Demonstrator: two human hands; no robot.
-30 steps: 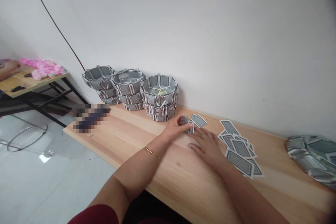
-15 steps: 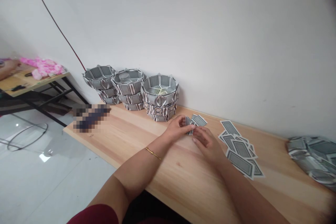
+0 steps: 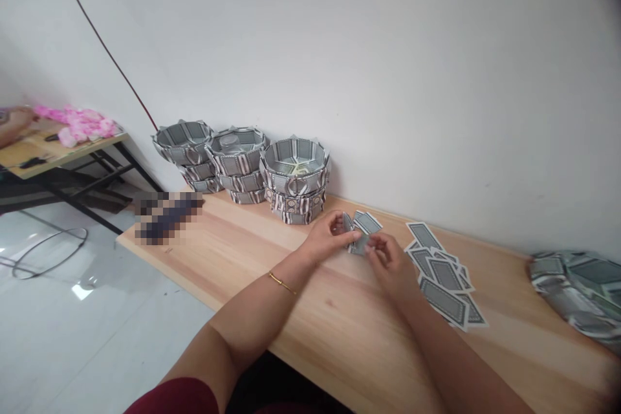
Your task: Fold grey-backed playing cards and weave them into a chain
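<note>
"Toward the wall side of the bench (image 3: 272, 259), what has the person got in hand?"

"Small folded piece (image 3: 347, 222) of grey patterned card. The left hand (image 3: 332, 233) grips it, thumb across the front, fingers curled behind."

"And the right?"

"The right hand (image 3: 388, 259) appears to pinch the outer end of a flat grey strip (image 3: 360, 244) between thumb and fingertips. The strip reaches the left thumb; whether it belongs to the folded piece is too small to tell."

"Where could that go wrong?"

"At the crease, most likely. A hard pull from the right hand against that clamping thumb could tear the strip or bend it askew. If the thumb eased off too soon, the folded piece might spring open, since card tends to push back against a fold."

"Anything close enough to be disturbed?"

"Loose cards (image 3: 371, 222) lie just behind the fingers; a knuckle could sweep them aside. The heap of cards (image 3: 446, 272) overlaps untidily near the right arm (image 3: 436, 336), so a low sweep could scatter it."

"And the bowls?"

"The nearest stack of bowls (image 3: 295, 174) stands beyond the left hand, apart from it. Its flared top looks easy to knock. The bowl at the right end (image 3: 577, 291) sits well apart, at less risk."
</note>
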